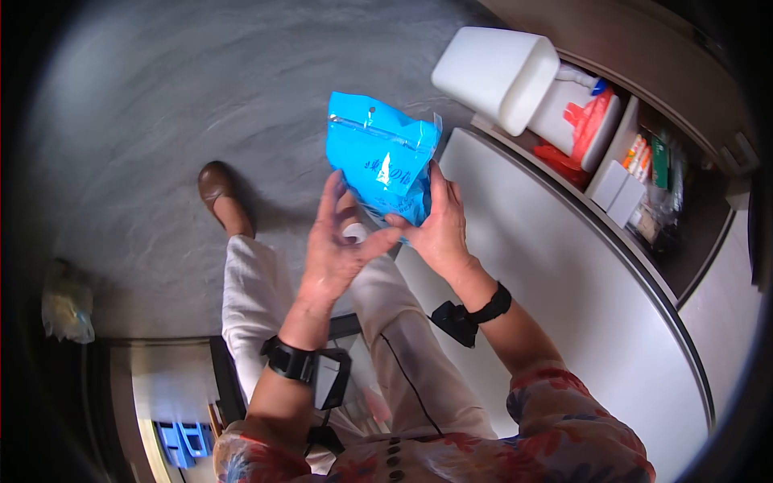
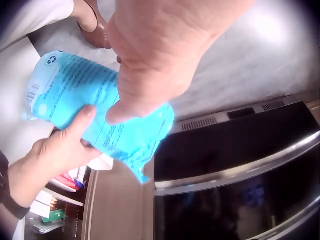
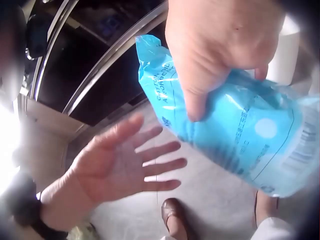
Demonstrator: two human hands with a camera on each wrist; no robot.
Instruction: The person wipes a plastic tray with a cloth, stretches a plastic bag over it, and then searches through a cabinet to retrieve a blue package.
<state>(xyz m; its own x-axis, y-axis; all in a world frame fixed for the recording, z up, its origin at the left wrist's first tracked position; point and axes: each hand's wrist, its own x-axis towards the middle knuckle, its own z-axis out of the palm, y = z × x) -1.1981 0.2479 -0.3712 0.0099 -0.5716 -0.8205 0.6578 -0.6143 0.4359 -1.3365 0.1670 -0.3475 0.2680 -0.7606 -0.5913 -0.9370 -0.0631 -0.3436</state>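
Observation:
A blue plastic zip bag, plump and printed with dark text, is held up over the floor in front of the person. Words on it in the right wrist view read like absorbent cotton. My right hand grips the bag at its near right side, thumb on the face turned toward the body. Beside the bag's left edge is my left hand, its palm turned inward. The right wrist view shows that left hand with fingers spread and straight, a small gap from the bag. In the left wrist view its thumb overlaps the bag.
An open drawer at right holds a white container with red plastic bags, and small packets and boxes. A white bin lies tilted at the drawer's far end. Dark appliance fronts show in the left wrist view.

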